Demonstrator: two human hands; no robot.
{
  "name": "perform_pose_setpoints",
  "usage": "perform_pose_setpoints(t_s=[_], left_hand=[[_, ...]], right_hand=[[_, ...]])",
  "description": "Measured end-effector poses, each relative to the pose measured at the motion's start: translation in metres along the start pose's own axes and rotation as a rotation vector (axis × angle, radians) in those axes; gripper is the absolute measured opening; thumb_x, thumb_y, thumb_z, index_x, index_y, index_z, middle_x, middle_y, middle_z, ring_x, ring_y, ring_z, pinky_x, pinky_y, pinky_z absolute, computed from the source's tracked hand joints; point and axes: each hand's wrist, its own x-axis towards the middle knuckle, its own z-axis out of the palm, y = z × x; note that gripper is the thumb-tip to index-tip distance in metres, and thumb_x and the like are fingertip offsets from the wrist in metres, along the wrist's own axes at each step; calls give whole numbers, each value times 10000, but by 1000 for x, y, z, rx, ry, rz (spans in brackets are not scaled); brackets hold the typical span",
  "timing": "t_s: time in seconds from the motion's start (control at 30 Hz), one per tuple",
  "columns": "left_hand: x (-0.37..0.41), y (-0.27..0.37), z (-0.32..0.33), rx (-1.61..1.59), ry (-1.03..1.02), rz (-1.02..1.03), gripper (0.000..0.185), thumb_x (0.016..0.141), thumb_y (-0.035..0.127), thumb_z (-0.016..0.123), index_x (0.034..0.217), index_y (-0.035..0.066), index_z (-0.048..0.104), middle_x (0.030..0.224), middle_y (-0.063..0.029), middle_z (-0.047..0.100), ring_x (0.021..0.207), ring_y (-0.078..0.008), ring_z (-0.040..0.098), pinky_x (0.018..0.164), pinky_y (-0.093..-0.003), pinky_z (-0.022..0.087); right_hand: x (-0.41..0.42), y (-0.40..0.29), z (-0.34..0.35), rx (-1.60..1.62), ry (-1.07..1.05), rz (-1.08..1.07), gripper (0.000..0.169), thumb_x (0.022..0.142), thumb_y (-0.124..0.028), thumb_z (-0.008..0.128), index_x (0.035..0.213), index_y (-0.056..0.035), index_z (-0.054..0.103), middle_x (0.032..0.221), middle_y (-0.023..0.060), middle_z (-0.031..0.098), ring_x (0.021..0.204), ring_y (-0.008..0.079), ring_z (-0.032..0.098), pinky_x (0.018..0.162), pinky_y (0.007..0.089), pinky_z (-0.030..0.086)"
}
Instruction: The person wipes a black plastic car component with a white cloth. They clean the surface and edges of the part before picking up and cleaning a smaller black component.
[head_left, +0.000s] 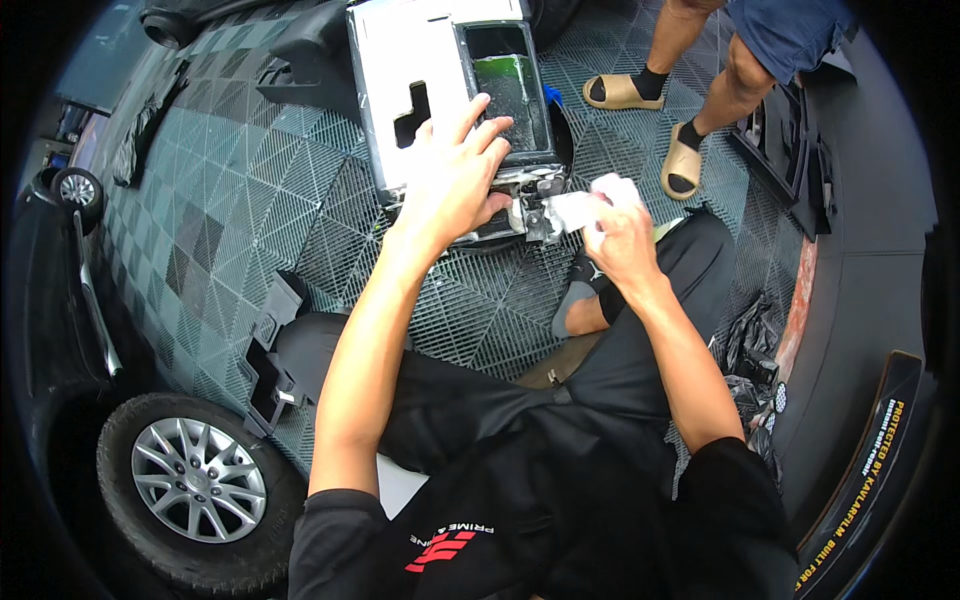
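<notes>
Before me stands a boxy car interior trim piece, apparently a centre console, with a white top face, a stepped cut-out and a dark recessed tray wet with droplets. My left hand lies on its top with spread fingers, fingertips over the tray's side and thumb at the near edge. That edge looks rough, with whitish patches. Just to its right, my right hand pinches a crumpled white sheet, wipe or film, I cannot tell which. The sheet reaches to the trim's near right corner.
Another person's legs in tan slides stand at the upper right. Black trim parts lean beyond them. A car wheel is at the lower left, near a grey plastic part. Black plastic bags lie right of my knee on the grid-tile floor.
</notes>
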Motion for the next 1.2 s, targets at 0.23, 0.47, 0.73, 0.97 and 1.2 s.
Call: perform_pose_setpoints(t_s=[0.23, 0.47, 0.73, 0.97, 1.2], left_hand=[[0, -1, 4, 0, 19, -17, 589, 634, 308, 869, 1121, 55, 654, 1426, -11, 510, 1458, -261, 307, 1037, -556, 338], [-1, 0, 4, 10, 16, -3, 612, 625, 319, 870, 1131, 52, 654, 1424, -8, 513, 1459, -265, 302, 1030, -548, 337], [-2, -1, 5, 12, 23, -6, 610, 633, 323, 864, 1136, 46, 658, 1424, -13, 514, 1455, -261, 308, 1045, -529, 324], [-3, 0, 6, -1, 15, -8, 592, 653, 314, 854, 1138, 44, 649, 1438, -18, 499, 1460, -259, 298, 1050, -530, 324], [-1, -1, 6, 5, 30, -6, 580, 657, 313, 853, 1134, 51, 651, 1431, -22, 506, 1459, -259, 302, 1046, -539, 331]], right_hand=[[-2, -9, 1, 88, 32, 21, 265, 697, 2, 648, 922, -117, 723, 882, 88, 565, 841, 297, 583, 726, 410, 504], [-27, 4, 3, 82, 100, -56, 293, 646, -14, 699, 938, -30, 679, 1012, 125, 620, 957, 318, 595, 843, 428, 478], [-8, 9, 0, -59, 1, 8, 229, 715, -30, 663, 918, -118, 722, 908, 82, 581, 881, 297, 564, 771, 427, 452], [-9, -6, 10, 77, 32, -86, 274, 650, -4, 674, 919, -51, 657, 952, 104, 617, 898, 322, 594, 801, 416, 496], [-12, -13, 16, 79, 24, -32, 246, 672, 32, 653, 898, -59, 684, 884, 105, 585, 844, 312, 601, 711, 408, 515]])
